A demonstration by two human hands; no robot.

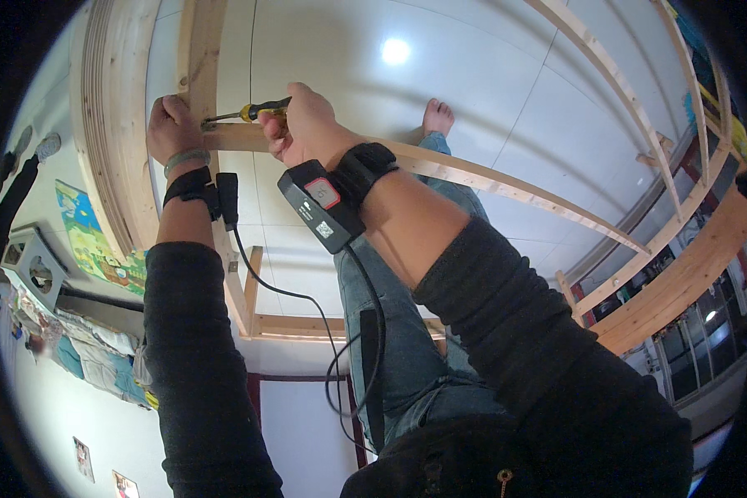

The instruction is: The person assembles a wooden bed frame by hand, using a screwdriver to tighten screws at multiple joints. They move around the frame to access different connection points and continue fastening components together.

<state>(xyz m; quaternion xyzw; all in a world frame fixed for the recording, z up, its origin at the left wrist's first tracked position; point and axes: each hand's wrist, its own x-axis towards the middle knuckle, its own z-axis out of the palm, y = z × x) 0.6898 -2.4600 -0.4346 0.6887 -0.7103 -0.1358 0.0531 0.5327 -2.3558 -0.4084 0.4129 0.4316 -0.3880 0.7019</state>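
Observation:
My right hand (301, 124) is wrapped round a screwdriver (261, 109) with a yellow and black handle. Its shaft points left, and the tip meets the joint where a narrow wooden slat (239, 137) joins an upright wooden beam (199, 62). Just left of that joint, my left hand (174, 129) is closed on the wooden frame, its fingers partly hidden. Whether the tip sits in a screw head is too small to tell. Both wrists wear black straps, and a black box with a cable (322, 207) sits on the right one.
Long wooden rails (606, 66) of the frame curve round the right side. A thick layered wooden panel (112, 124) stands at the left. My bare foot (438, 118) rests on the pale tiled floor (473, 75). Another person's legs (25, 178) show at the far left, near a colourful mat (91, 241).

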